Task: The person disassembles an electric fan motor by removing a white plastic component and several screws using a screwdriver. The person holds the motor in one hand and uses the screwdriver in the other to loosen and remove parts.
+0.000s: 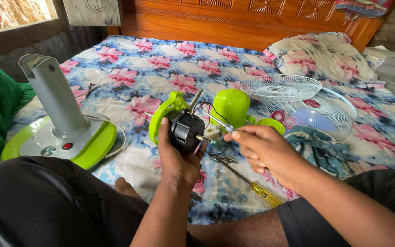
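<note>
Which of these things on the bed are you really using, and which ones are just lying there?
In use:
- black fan motor on its green housing, held by the left hand
- thin metal tool, pinched by the right hand

Just lying about:
- fan base with its grey post
- green motor cover
- white fan grilles
- yellow-handled screwdriver
- pillow
</note>
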